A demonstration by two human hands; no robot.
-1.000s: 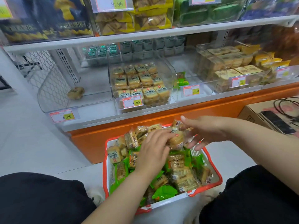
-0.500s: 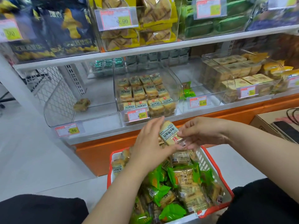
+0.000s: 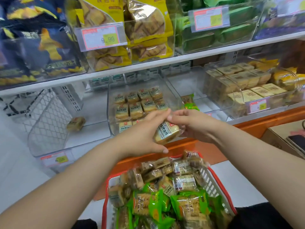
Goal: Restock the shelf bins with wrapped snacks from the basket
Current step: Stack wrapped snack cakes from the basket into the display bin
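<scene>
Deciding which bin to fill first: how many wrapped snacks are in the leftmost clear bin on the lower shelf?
1. A yellow-wrapped snack lies on the floor of the leftmost bin, near its right wall; nothing looks hidden.

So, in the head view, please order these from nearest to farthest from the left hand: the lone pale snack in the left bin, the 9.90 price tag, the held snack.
1. Held snack: in the left hand.
2. Lone pale snack: left bin.
3. 9.90 price tag: upper shelf.

Both forearms are bare, no sleeves, watch or rings showing. The left hand (image 3: 142, 134) and right hand (image 3: 194, 124) have short, unpainted nails. Black trousers (image 3: 257, 219) cover the knees.
</scene>
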